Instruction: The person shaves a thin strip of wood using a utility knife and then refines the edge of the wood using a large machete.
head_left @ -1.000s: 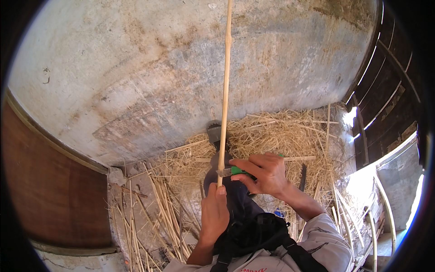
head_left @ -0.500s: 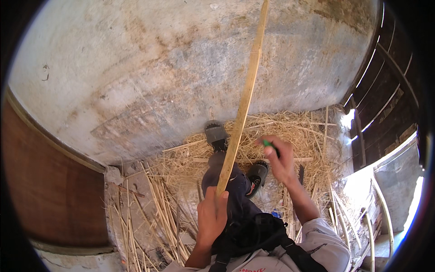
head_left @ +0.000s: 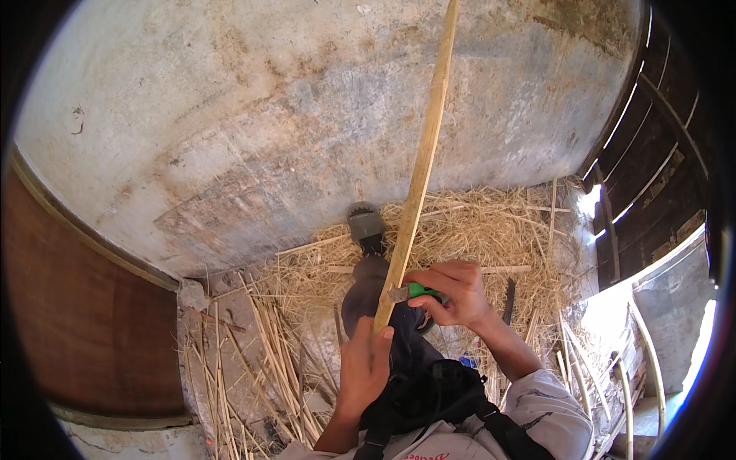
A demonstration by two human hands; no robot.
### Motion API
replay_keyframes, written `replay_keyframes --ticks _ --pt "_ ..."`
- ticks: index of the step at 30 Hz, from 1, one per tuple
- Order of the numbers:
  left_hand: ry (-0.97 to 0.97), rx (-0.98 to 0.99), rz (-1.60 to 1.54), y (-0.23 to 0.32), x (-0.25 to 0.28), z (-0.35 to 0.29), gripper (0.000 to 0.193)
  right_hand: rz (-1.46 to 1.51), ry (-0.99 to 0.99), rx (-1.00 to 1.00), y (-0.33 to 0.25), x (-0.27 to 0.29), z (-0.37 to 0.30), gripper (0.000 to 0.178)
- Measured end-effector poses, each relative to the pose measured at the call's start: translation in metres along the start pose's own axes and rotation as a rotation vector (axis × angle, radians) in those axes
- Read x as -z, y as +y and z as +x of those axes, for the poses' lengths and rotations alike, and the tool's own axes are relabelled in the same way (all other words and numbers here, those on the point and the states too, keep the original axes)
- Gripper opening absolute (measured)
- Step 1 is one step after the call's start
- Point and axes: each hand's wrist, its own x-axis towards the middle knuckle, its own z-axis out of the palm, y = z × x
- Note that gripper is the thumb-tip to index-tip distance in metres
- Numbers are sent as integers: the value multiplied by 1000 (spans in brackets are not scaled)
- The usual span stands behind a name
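A long, pale yellow bamboo strip (head_left: 424, 161) slants up and away from my body, its far end running out at the top edge. My left hand (head_left: 363, 372) is closed round its near end, thumb along the side. In my right hand (head_left: 462, 297) is a small knife with a green handle (head_left: 417, 290). Its short grey blade meets the strip's right edge just beyond my left fingers. Part of the handle is hidden in my right fingers.
Straw-like shavings (head_left: 491, 230) cover the floor by the stained wall (head_left: 307, 115). Several thin strips (head_left: 268, 345) lie at the left. A dark flat blade-like piece (head_left: 510, 300) lies right of my hand. My boot (head_left: 366, 222) is near the wall; a brown panel (head_left: 84, 307) stands left.
My right hand has come left and nearer to me, bringing the knife from beside the strip onto its edge. The left hand keeps its hold, shifting slightly right with the strip.
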Motion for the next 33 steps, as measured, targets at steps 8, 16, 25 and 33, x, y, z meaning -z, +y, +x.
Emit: replay_keyframes --ticks 8,16,25,33 --pt "3 -18 -22 -11 -3 -2 26 -87 39 -47 5 -2 3 34" --pt "-91 30 14 -30 -6 -26 26 -229 378 -502 90 33 43 29" --pt "-83 23 20 -42 0 -30 25 -74 321 -444 104 35 42 31" --pt "-78 13 31 -63 5 -22 25 825 271 -628 65 13 33 39"
